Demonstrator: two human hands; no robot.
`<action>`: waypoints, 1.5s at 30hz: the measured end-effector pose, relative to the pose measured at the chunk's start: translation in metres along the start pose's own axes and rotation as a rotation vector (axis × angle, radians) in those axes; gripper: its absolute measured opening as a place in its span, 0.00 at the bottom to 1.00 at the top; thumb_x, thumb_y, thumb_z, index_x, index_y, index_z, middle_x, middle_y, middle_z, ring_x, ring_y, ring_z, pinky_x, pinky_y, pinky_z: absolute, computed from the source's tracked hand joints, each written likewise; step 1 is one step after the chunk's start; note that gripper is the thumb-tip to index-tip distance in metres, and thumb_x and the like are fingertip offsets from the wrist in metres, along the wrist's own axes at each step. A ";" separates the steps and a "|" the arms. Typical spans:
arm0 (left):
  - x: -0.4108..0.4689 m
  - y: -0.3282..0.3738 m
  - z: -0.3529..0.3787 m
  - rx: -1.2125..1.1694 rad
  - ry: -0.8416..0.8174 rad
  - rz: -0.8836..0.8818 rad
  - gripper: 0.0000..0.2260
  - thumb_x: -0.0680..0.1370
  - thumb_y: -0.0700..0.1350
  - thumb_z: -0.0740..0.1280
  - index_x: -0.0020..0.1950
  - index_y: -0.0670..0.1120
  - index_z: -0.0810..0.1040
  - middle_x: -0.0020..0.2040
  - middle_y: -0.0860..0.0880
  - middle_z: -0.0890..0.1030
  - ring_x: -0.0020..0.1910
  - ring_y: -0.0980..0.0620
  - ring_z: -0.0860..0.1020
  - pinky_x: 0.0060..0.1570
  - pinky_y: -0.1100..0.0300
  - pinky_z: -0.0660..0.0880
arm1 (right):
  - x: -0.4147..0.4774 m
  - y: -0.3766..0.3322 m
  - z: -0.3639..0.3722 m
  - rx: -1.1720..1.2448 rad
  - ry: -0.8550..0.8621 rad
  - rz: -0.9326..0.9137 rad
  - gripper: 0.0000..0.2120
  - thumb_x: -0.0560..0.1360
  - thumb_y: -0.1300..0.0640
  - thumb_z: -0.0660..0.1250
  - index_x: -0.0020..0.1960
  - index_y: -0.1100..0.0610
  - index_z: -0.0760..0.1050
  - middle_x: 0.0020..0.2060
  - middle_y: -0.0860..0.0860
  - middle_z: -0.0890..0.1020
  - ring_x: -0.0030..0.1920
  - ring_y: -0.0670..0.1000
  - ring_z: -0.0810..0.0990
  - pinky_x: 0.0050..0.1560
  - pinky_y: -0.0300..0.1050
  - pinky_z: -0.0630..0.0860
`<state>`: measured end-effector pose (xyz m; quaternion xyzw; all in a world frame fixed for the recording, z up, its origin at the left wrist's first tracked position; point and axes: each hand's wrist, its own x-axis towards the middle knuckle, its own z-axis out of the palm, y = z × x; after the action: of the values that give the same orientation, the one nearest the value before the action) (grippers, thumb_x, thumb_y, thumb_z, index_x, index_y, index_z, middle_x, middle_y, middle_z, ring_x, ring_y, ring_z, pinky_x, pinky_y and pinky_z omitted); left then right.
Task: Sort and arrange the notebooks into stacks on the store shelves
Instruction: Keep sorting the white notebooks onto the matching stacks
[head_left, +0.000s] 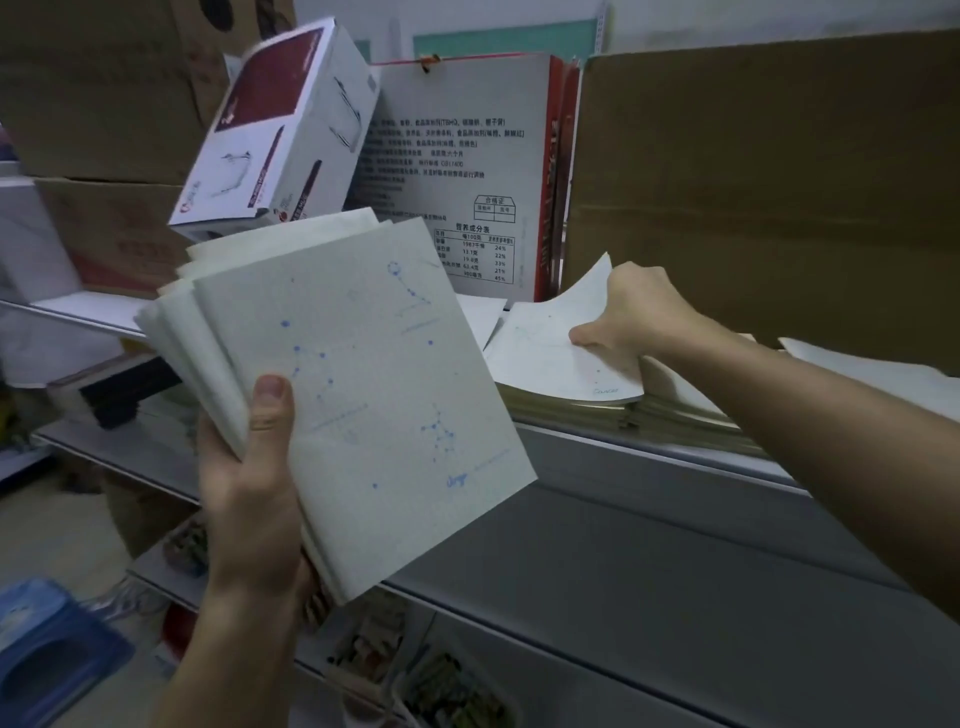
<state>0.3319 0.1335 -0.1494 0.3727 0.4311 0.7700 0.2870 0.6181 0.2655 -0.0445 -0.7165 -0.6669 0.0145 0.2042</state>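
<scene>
The left hand holds a bundle of notebooks in front of the shelf, tilted, its grip clamped on the lower left edge with the thumb pressed flat on the front cover and the fingers behind. The bundle fans out loosely at its upper left corner. Its front cover is pale grey-white, printed with blue dots joined by thin lines like star patterns, and a small blue word near the bottom.

The right hand reaches to the stack of notebooks lying flat on the shelf, its grip closed on the top notebook, whose far corner curls upward. That cover shows the same pale colour and faint blue marks. Behind stand a white printed box and a brown cardboard sheet; a smaller white and maroon box leans at the left.
</scene>
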 end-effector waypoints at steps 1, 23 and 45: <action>-0.003 0.002 0.001 0.013 -0.007 0.005 0.23 0.71 0.73 0.71 0.57 0.58 0.80 0.67 0.42 0.80 0.65 0.39 0.80 0.65 0.35 0.75 | 0.001 -0.001 0.000 -0.041 0.008 -0.003 0.27 0.67 0.42 0.78 0.51 0.60 0.73 0.46 0.56 0.80 0.46 0.57 0.79 0.43 0.51 0.80; -0.029 0.027 0.042 -0.309 -0.394 -0.127 0.38 0.73 0.68 0.69 0.77 0.48 0.69 0.70 0.43 0.79 0.66 0.36 0.79 0.62 0.26 0.72 | -0.164 -0.028 0.015 0.956 0.184 -0.367 0.15 0.76 0.47 0.71 0.56 0.54 0.73 0.49 0.43 0.81 0.47 0.46 0.82 0.40 0.40 0.80; -0.035 0.030 0.068 -0.272 -0.395 -0.338 0.26 0.80 0.65 0.59 0.74 0.54 0.73 0.61 0.49 0.85 0.55 0.44 0.86 0.43 0.46 0.84 | -0.045 0.110 -0.055 0.144 0.114 0.428 0.13 0.75 0.52 0.72 0.51 0.62 0.76 0.46 0.56 0.81 0.39 0.54 0.78 0.31 0.43 0.70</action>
<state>0.4037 0.1242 -0.1108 0.3965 0.3156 0.6746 0.5368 0.7334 0.2041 -0.0399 -0.8248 -0.4845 0.0644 0.2843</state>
